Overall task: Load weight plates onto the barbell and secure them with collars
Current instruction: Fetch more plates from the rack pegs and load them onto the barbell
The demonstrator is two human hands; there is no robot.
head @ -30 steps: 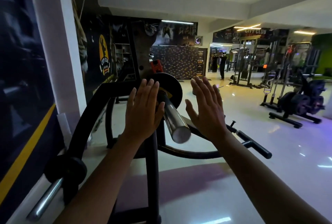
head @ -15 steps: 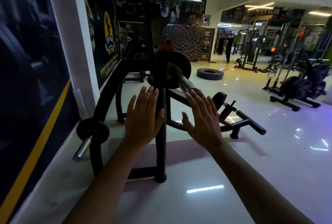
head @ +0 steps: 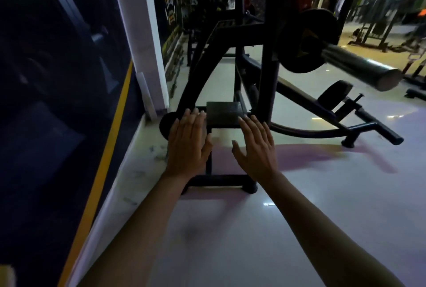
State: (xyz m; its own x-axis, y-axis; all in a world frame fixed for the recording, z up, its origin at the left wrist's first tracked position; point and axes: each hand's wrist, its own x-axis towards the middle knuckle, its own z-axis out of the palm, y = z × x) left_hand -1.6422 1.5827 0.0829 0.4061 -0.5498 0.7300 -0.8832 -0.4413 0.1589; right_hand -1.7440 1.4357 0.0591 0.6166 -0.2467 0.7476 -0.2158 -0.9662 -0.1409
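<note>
Fingers (head: 196,119) straight and spread, our left hand (head: 187,146) and right hand (head: 255,148) hold nothing. One weight plate (head: 309,40) sits on the barbell (head: 359,67), upper right; a second plate (head: 164,126) shows just behind our left hand. Heavy, rigid iron, we judge: grip its rim two-handed.

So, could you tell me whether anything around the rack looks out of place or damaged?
Nothing looks damaged or spilled. The weight plate on the barbell sleeve has no collar outside it.
</note>
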